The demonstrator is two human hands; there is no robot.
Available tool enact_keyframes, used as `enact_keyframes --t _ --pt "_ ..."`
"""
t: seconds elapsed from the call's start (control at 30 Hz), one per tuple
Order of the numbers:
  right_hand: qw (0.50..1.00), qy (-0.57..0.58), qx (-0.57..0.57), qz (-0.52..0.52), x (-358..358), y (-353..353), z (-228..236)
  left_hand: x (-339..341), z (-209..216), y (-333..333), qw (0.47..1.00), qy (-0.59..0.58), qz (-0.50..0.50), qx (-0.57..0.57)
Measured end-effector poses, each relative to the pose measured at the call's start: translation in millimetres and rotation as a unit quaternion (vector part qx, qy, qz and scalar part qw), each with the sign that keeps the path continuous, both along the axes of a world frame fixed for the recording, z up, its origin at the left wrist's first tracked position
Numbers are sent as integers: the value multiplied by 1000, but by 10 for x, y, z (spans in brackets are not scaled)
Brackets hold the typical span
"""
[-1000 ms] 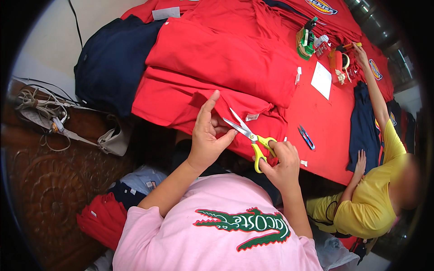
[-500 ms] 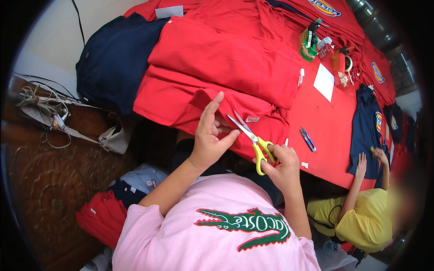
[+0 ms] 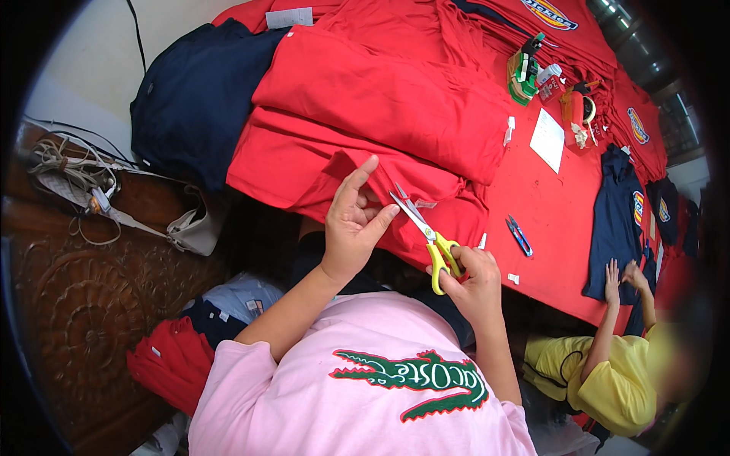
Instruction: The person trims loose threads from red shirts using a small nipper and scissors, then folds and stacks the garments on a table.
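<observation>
A pair of scissors with yellow-green handles [image 3: 441, 262] is in my right hand [image 3: 477, 280], its fingers and thumb through the loops. The blades point up and left, slightly parted, with their tips close to my left hand [image 3: 350, 232]. That hand holds a raised fold of a red garment [image 3: 353, 163], with the index finger straight, the thumb stretched toward the blades and the other fingers curled. A small whitish label [image 3: 426, 204] shows on the red cloth just behind the blades. What the curled fingers pinch is partly hidden.
Right of my hands lie blue thread snips [image 3: 519, 235] and a white paper [image 3: 547, 140]. A green tool [image 3: 523, 80] stands farther back. Dark blue cloth [image 3: 201, 91] is piled at left. A co-worker in yellow [image 3: 616, 380] handles a navy shirt [image 3: 614, 220].
The scissor blades have come closer together, and their tips have moved slightly right. My left hand stays nearly in place. The co-worker's far hand has moved down on the navy shirt.
</observation>
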State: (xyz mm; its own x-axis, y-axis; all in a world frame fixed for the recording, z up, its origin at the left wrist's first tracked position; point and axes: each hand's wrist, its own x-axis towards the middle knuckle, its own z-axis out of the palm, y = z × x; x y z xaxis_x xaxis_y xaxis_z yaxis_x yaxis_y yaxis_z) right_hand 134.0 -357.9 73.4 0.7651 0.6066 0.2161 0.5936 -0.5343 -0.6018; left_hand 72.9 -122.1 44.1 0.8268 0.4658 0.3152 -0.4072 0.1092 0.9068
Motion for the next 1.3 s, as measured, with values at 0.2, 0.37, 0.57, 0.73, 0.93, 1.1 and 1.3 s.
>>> enact_keyframes --t 0.2,0.37,0.57,0.73,0.93,1.1,1.3 --pt "1000 10 12 19 10 62 15 -44 -67 21 999 -9 -1 -51" --pt "1000 -2 22 20 -11 159 32 -84 -80 20 999 -2 -16 -33" --pt "1000 9 -11 24 23 181 46 -89 -124 36 999 -6 -20 -28" --pt "998 58 6 27 6 116 -57 -94 -58 -3 999 -7 52 13" --pt "999 21 19 18 -29 181 -34 -71 -132 44 997 4 24 -74" --pt "999 -20 16 24 3 254 -41 -141 -136 53 999 38 14 -22" --pt "999 4 27 26 -16 276 -117 -154 -151 49 998 29 12 -59"
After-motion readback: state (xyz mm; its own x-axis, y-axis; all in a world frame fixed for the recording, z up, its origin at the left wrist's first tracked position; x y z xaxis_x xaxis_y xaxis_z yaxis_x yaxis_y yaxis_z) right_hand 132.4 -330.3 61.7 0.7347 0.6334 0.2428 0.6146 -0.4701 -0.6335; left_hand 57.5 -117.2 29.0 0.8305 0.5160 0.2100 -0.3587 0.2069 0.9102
